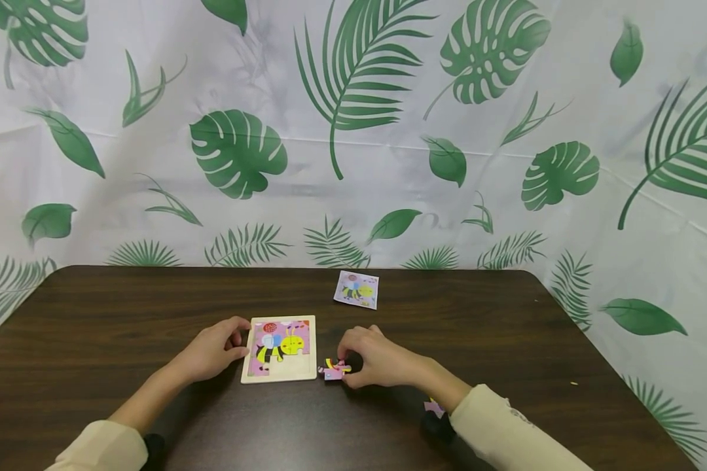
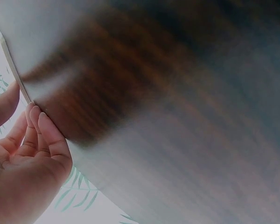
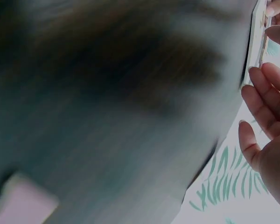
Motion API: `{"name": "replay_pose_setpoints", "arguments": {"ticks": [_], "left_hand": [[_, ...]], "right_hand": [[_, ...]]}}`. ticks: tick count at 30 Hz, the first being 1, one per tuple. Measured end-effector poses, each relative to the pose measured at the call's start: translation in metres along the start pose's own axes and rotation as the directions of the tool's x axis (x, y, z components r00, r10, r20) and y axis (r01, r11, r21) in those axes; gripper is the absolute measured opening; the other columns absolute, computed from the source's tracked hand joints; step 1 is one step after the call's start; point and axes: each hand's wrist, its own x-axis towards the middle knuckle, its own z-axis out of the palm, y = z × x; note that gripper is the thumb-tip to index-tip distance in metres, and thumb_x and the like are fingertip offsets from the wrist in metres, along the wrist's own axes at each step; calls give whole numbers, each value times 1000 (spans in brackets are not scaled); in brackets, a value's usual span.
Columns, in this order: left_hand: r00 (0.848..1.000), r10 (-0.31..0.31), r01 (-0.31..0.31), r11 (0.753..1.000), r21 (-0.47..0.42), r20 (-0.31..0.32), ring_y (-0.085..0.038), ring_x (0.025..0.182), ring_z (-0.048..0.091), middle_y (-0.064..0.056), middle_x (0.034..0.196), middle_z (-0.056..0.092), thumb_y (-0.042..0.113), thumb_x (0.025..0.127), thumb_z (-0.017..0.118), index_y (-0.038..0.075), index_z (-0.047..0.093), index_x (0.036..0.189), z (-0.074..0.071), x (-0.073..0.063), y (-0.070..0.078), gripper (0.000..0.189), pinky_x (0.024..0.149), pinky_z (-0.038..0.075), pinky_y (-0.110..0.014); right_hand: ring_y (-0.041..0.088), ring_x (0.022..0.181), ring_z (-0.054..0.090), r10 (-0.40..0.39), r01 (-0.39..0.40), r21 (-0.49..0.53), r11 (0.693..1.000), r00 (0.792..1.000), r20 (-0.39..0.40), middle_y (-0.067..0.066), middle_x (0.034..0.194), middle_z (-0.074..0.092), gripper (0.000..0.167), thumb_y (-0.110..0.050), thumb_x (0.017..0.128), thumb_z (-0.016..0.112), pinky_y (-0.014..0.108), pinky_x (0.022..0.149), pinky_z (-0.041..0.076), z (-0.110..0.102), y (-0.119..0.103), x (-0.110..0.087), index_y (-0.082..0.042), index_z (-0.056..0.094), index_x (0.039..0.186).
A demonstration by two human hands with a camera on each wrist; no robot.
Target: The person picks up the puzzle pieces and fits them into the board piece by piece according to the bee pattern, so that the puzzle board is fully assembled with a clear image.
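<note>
A square wooden puzzle board with a partly filled bee picture lies on the table. My left hand rests at its left side, thumb and fingertips against the edge. In the left wrist view the same fingers meet the thin board edge. To the right of the board lie a few loose pink and yellow puzzle pieces, overlapping one another. My right hand is right at them, fingertips bent down by their right side. The right wrist view shows its thumb and fingers apart, with nothing visible between them.
A printed bee picture card lies near the table's back edge. Another puzzle piece is partly hidden by the right forearm. Behind the dark wooden table hangs a white leaf-patterned curtain.
</note>
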Motion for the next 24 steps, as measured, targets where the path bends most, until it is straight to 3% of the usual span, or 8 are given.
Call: {"name": "replay_pose_setpoints", "arguments": {"ticks": [16,24], "left_hand": [[1000,20,-20,1000,16,1,-16,68,42,-3,80,45,8,82,67,-4,51,111,-1,1,0,35,59,35,-31],[1000,15,-15,1000,11,0,-16,67,42,-4,79,45,7,81,66,-4,51,110,-1,2,-1,34,60,36,-31]], "right_hand": [[9,88,46,22,-23,22,999,999,43,-7,89,54,20,-20,77,71,25,74,27,8,-19,50,-11,61,90],[5,80,44,24,-24,-6,1000,999,46,-10,80,51,20,-22,75,72,24,70,26,15,-28,66,-11,61,88]]}}
